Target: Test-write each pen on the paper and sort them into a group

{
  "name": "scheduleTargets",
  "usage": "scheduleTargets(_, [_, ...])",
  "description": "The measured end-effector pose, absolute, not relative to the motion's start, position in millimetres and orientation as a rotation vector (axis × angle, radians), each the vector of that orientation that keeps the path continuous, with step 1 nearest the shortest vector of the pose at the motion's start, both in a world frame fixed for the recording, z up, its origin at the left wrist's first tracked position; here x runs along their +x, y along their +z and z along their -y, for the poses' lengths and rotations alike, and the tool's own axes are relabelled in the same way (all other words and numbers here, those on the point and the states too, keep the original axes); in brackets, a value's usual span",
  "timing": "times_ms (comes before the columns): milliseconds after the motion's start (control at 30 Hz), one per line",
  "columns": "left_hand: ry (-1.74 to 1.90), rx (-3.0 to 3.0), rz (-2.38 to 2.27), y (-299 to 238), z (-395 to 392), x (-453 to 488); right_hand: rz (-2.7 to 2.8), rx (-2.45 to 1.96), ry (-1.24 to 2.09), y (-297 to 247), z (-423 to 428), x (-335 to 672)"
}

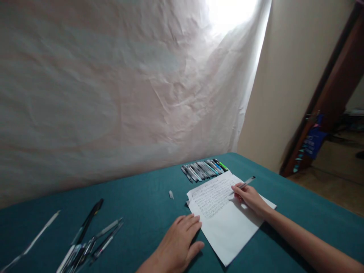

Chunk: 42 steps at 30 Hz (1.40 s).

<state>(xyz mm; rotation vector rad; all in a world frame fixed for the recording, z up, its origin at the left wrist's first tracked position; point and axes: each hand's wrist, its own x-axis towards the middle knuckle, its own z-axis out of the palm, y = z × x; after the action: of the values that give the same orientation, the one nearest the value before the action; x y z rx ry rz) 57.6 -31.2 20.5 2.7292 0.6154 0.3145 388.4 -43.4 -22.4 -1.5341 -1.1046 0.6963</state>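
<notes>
My right hand (248,198) is closed round a pen (247,182) with a clear barrel and dark end. The pen slants over a white sheet of paper (224,235), its tip near the end of the handwritten lines. Handwriting fills the sheet's upper part, and other sheets show beneath it. My left hand (182,240) lies flat with its fingers apart, fingertips at the paper's left edge. A small clear pen cap (171,194) rests on the cloth, left of the paper.
Beyond the paper, many pens (203,170) lie side by side in a row. A loose pile of pens (85,246) is at the front left, near a thin white strip (40,237). Green cloth (142,204) covers the table; a pale sheet (127,94) hangs behind.
</notes>
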Motion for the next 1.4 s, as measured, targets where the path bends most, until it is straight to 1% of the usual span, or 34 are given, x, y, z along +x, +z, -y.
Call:
scheduleTargets(133, [0.338,2.73,-0.628,21.5,33.5,58.5,1.171,-1.515,0.695,-26.3,48.5,394.2])
scheduleTargets(433, [0.312,2.757,-0.628,21.9,33.9,60.2,1.354,-1.631,0.474,-25.9,55.8,394.7])
scheduleTargets(767, [0.319,2.733,-0.643,18.1,32.6,60.3,1.477,-1.661,0.333,-29.2,53.8,395.4])
scheduleTargets(1067, [0.308,2.728,-0.65,17.1,33.6,59.9,1.503,-1.66,0.318,-29.1,53.5,395.0])
scheduleTargets(1400, [0.351,2.726,-0.643,17.0,33.4,60.0,1.337,-1.66,0.385,-29.8,54.4,395.1])
